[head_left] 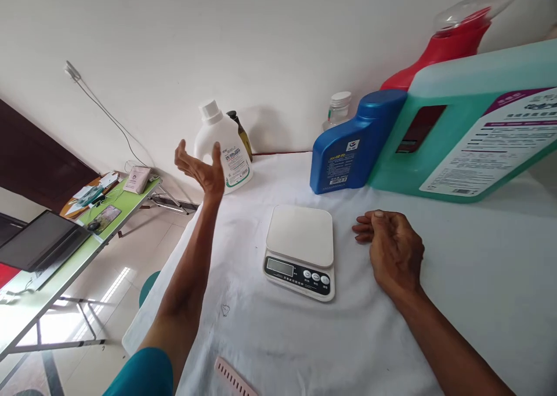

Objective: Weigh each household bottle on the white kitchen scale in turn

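Observation:
My left hand (203,173) is raised with thumb and fingers spread, in front of the white detergent bottle (235,164). It holds nothing, and whether it touches the bottle I cannot tell. A white kitchen scale (300,236) lies mid-table, its plate bare and its small display blank. To the right of the scale, my right hand (395,248) is low over the white cloth (348,344), with its fingers loosely bent, pointing left and holding nothing visible.
Along the wall stand a dark pump bottle (241,135), a clear white-capped bottle (339,107), a blue bottle (343,158), a red container (439,51) and a large green jug (465,123). A pink perforated strip (235,377) lies at the front. A laptop (39,242) sits on the green table (73,257) at left.

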{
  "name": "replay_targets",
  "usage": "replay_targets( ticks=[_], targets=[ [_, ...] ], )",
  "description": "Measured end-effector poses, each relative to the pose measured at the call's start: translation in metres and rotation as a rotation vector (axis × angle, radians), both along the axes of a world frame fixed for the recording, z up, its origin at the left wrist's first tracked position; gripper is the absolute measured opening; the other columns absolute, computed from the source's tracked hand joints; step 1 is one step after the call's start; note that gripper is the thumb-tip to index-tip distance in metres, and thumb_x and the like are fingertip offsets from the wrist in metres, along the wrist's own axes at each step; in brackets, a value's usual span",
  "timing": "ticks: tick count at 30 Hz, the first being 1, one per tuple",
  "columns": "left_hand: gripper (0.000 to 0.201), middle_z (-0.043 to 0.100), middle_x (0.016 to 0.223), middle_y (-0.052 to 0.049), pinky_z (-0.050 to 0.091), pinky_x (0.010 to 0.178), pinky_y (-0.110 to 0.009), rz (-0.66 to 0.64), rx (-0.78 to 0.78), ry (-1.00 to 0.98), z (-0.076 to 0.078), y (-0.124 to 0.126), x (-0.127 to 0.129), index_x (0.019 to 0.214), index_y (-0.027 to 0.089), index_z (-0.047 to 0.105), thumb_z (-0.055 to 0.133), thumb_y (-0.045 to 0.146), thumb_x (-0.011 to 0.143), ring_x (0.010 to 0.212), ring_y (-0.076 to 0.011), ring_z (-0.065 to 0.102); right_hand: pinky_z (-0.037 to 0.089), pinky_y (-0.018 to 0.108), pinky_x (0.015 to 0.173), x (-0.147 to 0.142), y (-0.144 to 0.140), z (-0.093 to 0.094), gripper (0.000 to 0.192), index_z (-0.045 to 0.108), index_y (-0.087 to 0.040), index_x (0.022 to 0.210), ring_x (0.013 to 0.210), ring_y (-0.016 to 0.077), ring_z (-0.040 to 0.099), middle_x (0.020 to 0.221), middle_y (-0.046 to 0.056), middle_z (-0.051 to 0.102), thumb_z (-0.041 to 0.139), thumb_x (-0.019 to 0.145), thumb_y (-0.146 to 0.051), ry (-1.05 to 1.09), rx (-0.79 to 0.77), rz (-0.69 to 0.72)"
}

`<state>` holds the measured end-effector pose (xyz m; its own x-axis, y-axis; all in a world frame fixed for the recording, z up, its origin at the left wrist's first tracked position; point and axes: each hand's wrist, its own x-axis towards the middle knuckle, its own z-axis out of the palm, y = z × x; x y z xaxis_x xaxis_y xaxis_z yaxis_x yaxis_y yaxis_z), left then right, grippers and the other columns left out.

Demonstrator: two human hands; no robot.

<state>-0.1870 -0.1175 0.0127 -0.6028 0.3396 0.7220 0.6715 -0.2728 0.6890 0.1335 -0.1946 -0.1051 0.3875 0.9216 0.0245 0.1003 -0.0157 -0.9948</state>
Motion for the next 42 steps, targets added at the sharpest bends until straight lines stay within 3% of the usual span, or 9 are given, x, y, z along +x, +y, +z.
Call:
replay_targets(
  ticks=[2,5,7,10,16,22,30,37,42],
  targets=[
    [0.078,0.051,0.156,-0.02,0.033,0.129,-0.056,0.02,-0.102,-0.115,0.0,0.007,-0.031,0.142,0.022,0.052,0.09,0.051,0.08,0.153,-0.0364,0.044,0.057,0.034,0.067,-0.001,0.0,0.0,0.037,0.064,-0.021,0.096,0.07,0.018,0.07,0.095,0.006,0.076,0.057,0.097,-0.058,-0.008,0.003,-0.005],
    [0.057,0.071,0.112,-0.011,0.054,0.101,-0.043,-0.206,-0.246,-0.252,-0.01,0.018,-0.057,0.11,0.02,0.065,0.082,0.067,0.082,0.109,-0.0269,0.067,0.057,0.034,0.067,-0.001,0.001,-0.001,0.039,0.064,-0.021,0.095,0.07,0.0183,0.071,0.095,0.007,0.076,0.057,0.097,-0.06,-0.013,0.01,-0.005],
    [0.055,0.064,0.079,-0.003,0.053,0.078,-0.033,-0.349,-0.255,-0.277,-0.017,0.024,-0.064,0.086,0.02,0.063,0.079,0.073,0.082,0.078,-0.0184,0.062,0.058,0.034,0.067,0.0,0.002,-0.002,0.04,0.064,-0.021,0.095,0.071,0.0186,0.071,0.095,0.007,0.076,0.058,0.096,-0.061,-0.013,0.012,-0.005],
    [0.057,0.046,0.057,0.004,0.04,0.059,-0.028,-0.411,-0.209,-0.291,-0.023,0.026,-0.062,0.066,0.021,0.055,0.084,0.069,0.078,0.057,-0.0113,0.043,0.058,0.034,0.066,0.001,0.003,-0.004,0.042,0.064,-0.021,0.095,0.072,0.0192,0.072,0.094,0.007,0.076,0.058,0.095,-0.063,-0.008,0.012,-0.006],
    [0.052,0.042,0.055,0.006,0.031,0.052,-0.028,-0.404,-0.16,-0.408,-0.022,0.003,-0.045,0.067,0.021,0.057,0.09,0.061,0.069,0.052,-0.0089,0.035,0.058,0.032,0.064,0.001,0.001,-0.002,0.037,0.064,-0.021,0.095,0.071,0.0179,0.072,0.095,0.007,0.076,0.058,0.097,-0.057,-0.007,0.019,-0.012],
    [0.064,0.029,0.055,0.008,0.023,0.047,-0.028,-0.33,-0.127,-0.543,-0.014,-0.047,-0.056,0.063,0.024,0.044,0.093,0.066,0.058,0.049,-0.0074,0.026,0.059,0.033,0.062,-0.001,0.001,0.0,0.039,0.064,-0.022,0.093,0.072,0.0197,0.072,0.094,0.008,0.076,0.061,0.094,-0.06,-0.011,0.024,-0.006],
    [0.076,0.023,0.055,0.008,0.023,0.045,-0.028,-0.508,-0.143,-0.55,0.015,-0.111,-0.047,0.06,0.024,0.039,0.095,0.075,0.057,0.049,-0.0062,0.022,0.057,0.036,0.063,-0.001,0.003,-0.006,0.033,0.063,-0.023,0.09,0.068,0.0201,0.072,0.092,0.008,0.076,0.063,0.091,-0.056,-0.04,0.013,-0.019],
    [0.07,0.029,0.061,0.003,0.036,0.047,-0.029,-0.584,-0.214,-0.572,0.03,-0.109,0.002,0.065,0.023,0.042,0.08,0.08,0.08,0.052,-0.0096,0.038,0.056,0.034,0.061,-0.002,0.005,-0.01,0.031,0.063,-0.022,0.09,0.064,0.0182,0.071,0.087,0.007,0.075,0.064,0.09,-0.053,-0.026,-0.004,-0.048],
    [0.064,0.029,0.061,0.004,0.035,0.044,-0.024,-0.709,-0.291,-0.586,0.025,-0.097,0.046,0.067,0.022,0.044,0.074,0.072,0.091,0.048,-0.0056,0.032,0.056,0.03,0.057,-0.002,0.005,-0.01,0.035,0.063,-0.021,0.09,0.066,0.0165,0.071,0.087,0.005,0.074,0.063,0.09,-0.056,0.008,0.035,-0.043]
  ],
)
